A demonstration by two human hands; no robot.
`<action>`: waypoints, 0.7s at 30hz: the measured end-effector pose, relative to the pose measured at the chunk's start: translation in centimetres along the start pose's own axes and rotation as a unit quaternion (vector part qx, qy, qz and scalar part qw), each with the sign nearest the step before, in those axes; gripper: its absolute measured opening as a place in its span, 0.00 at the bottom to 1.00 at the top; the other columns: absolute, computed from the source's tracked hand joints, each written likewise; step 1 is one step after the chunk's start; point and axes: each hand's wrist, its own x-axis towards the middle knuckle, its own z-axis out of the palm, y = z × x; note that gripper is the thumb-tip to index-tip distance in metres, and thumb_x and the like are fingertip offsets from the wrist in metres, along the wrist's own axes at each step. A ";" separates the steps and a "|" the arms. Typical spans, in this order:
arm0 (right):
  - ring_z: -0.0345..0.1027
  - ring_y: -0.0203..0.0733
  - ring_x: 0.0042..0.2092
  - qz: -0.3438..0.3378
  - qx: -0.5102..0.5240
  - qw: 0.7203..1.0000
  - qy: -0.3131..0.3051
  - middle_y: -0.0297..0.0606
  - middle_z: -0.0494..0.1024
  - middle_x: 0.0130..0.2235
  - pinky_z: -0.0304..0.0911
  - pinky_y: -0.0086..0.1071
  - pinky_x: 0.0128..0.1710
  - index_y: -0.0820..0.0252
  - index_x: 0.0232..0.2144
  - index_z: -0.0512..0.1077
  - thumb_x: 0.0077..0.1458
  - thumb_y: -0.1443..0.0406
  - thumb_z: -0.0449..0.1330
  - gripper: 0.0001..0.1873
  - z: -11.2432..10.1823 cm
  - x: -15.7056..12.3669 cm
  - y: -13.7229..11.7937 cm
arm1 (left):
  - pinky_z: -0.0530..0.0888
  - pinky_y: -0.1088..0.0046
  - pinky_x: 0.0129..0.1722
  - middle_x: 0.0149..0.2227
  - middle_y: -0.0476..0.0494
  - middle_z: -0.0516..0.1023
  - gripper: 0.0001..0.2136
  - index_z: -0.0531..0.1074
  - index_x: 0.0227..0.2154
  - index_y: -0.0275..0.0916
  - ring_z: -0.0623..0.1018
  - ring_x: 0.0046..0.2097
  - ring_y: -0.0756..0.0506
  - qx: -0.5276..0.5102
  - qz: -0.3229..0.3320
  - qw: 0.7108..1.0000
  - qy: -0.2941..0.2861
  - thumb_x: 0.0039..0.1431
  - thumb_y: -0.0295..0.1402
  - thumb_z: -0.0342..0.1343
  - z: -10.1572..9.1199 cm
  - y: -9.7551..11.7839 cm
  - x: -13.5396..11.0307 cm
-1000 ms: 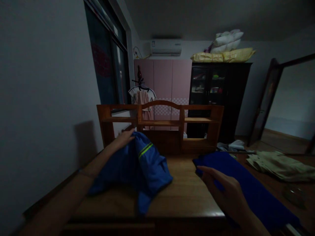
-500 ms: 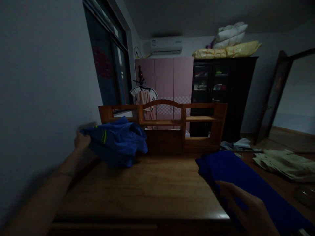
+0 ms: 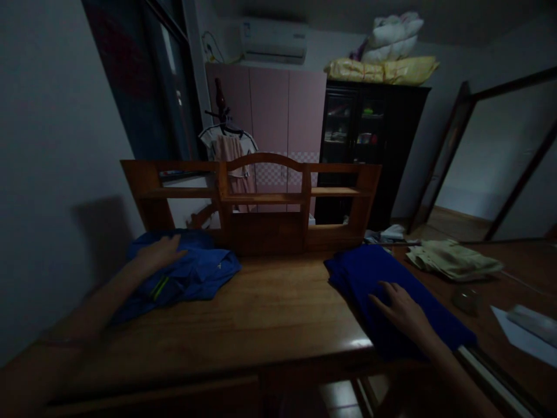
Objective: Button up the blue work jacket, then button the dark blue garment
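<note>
A crumpled blue garment (image 3: 195,273) with yellow-green stripes lies on the left side of the wooden desk (image 3: 278,313). Over its upper part is my left hand (image 3: 159,255), fingers stretched out and holding nothing; whether it touches the fabric is hard to tell. On the right, a folded deep-blue cloth (image 3: 365,273) stretches across the desk's edge. My right hand (image 3: 402,307) rests on or just above that cloth, its thumb and fingers spread apart.
A wooden shelf unit (image 3: 265,200) stands along the desk's back edge. To the right, a surface holds pale folded cloth (image 3: 452,258), a glass jar (image 3: 466,299) and white paper (image 3: 526,337). A wall (image 3: 56,174) borders the left side.
The blue garment, held up by my left hand before, now lies on the desk with that hand unclenched over it. My right hand has spread its fingers over the deep-blue cloth. The view has shifted.
</note>
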 end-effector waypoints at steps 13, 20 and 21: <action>0.68 0.53 0.44 0.050 -0.163 0.982 -0.080 0.49 0.72 0.44 0.60 0.36 0.34 0.57 0.53 0.64 0.57 0.54 0.52 0.24 3.7 3.5 -6.9 | 0.69 0.70 0.38 0.48 0.40 0.68 0.15 0.66 0.48 0.42 0.74 0.42 0.44 -0.261 0.112 0.953 0.106 0.61 0.36 0.43 12.1 18.2 -3.9; 0.73 0.45 0.37 0.020 -0.166 0.984 -0.068 0.44 0.77 0.36 0.59 0.31 0.31 0.57 0.43 0.71 0.59 0.72 0.46 0.17 2.1 5.9 -8.1 | 0.70 0.69 0.40 0.38 0.41 0.72 0.09 0.70 0.38 0.40 0.75 0.38 0.45 -0.424 0.063 0.900 0.078 0.56 0.32 0.48 15.8 16.1 -2.9; 0.73 0.45 0.36 0.017 -0.166 0.984 -0.057 0.44 0.77 0.37 0.59 0.31 0.31 0.57 0.45 0.70 0.58 0.73 0.46 0.18 1.6 6.3 -8.9 | 0.70 0.69 0.40 0.38 0.41 0.72 0.09 0.70 0.37 0.40 0.75 0.38 0.45 -0.435 0.062 0.895 0.072 0.56 0.32 0.48 16.0 16.2 -2.8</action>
